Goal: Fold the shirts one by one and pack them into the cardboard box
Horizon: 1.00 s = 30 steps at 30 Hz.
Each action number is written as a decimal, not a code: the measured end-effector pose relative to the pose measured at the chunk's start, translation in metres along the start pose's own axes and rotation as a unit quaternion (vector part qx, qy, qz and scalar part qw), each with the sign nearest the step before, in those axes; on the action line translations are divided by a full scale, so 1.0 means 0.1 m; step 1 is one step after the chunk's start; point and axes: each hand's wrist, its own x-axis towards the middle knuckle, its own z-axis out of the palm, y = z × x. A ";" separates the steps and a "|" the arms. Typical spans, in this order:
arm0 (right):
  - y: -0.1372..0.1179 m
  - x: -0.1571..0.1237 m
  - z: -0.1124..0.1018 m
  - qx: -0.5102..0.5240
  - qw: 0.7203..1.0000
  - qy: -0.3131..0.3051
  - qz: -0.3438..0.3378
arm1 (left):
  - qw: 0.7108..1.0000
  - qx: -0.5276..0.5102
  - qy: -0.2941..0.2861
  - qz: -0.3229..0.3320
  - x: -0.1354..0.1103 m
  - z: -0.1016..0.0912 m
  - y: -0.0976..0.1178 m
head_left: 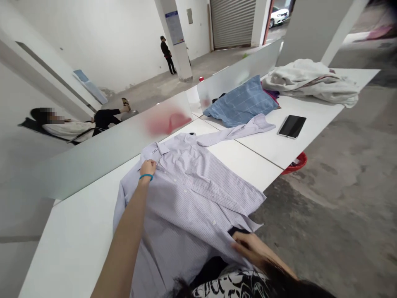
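Pinching shirt [192,186] collar in left hand [148,167], with fingers curling tight on cloth, gripping hem in right hand [248,248] (fingers clamping fabric at table [77,240] edge), holding shirt flat between both, leaving tablet [291,126] well beyond left fingertips.

White table [77,231] with shirt [192,186], tablet [291,126]

1. The blue poster [174,27] on the white pillar [183,62] carries lines of print, but they are too small and blurred to read.
2. The small grey plate [190,15] on the wall beside it shows nothing legible.
3. The tablet [292,126] on the white table [77,231] has a dark screen with no characters.
4. The pale striped shirt [186,186] shows no legible label or brand.
5. The white car [279,16] outside is too far off to read any marking.
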 end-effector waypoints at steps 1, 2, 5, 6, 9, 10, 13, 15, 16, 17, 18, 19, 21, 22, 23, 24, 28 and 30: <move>0.00 0.01 -0.02 -0.011 0.998 0.068 0.002 | 1.000 -0.001 -0.007 0.000 0.01 -0.01 0.00; 0.01 0.03 -0.05 -0.035 0.988 0.151 0.006 | 1.000 -0.001 -0.015 0.003 0.02 -0.01 0.01; 0.13 0.09 -0.17 -0.177 0.917 0.356 0.006 | 0.999 0.005 -0.028 0.016 0.03 0.01 0.07; 0.17 0.10 -0.22 -0.233 0.892 0.386 0.003 | 0.999 0.009 -0.029 0.018 0.03 0.01 0.09; 0.26 0.10 -0.34 -0.345 0.852 0.393 -0.003 | 0.999 0.018 -0.023 0.014 0.01 0.01 0.12; 0.26 0.09 -0.36 -0.358 0.856 0.374 -0.013 | 1.000 0.018 -0.021 0.011 0.00 0.01 0.13; 0.17 0.05 -0.37 -0.347 0.887 0.297 -0.063 | 1.000 0.018 -0.020 0.003 -0.02 0.01 0.14; 0.08 0.03 -0.33 -0.337 0.903 0.251 -0.083 | 1.000 0.018 -0.021 0.002 -0.02 0.01 0.16; 0.04 0.02 -0.31 -0.338 0.908 0.233 -0.090 | 1.000 0.017 -0.020 0.001 -0.02 0.01 0.16; -0.01 0.01 -0.30 -0.341 0.909 0.217 -0.099 | 1.000 0.017 -0.017 -0.002 -0.01 0.01 0.17; -0.04 0.01 -0.28 -0.344 0.910 0.203 -0.114 | 1.000 0.017 -0.012 -0.007 0.00 0.00 0.16; -0.06 0.01 -0.27 -0.348 0.908 0.192 -0.132 | 1.000 0.017 -0.006 -0.014 0.01 -0.02 0.15; -0.08 0.01 -0.25 -0.355 0.902 0.179 -0.171 | 0.999 0.018 0.010 -0.034 0.05 -0.07 0.11; -0.07 0.01 -0.24 -0.361 0.896 0.174 -0.189 | 0.999 0.019 0.017 -0.044 0.08 -0.10 0.08; -0.06 0.02 -0.22 -0.371 0.890 0.169 -0.203 | 0.998 0.020 0.022 -0.054 0.10 -0.13 0.06; -0.03 0.04 -0.19 -0.383 0.885 0.164 -0.209 | 0.998 0.022 0.025 -0.061 0.12 -0.14 0.03; 0.11 0.06 -0.02 -0.435 0.876 0.115 -0.175 | 0.998 0.029 0.008 -0.062 0.18 -0.09 0.02; 0.17 0.04 0.03 -0.421 0.890 0.082 -0.155 | 0.999 0.027 -0.007 -0.041 0.18 -0.04 0.02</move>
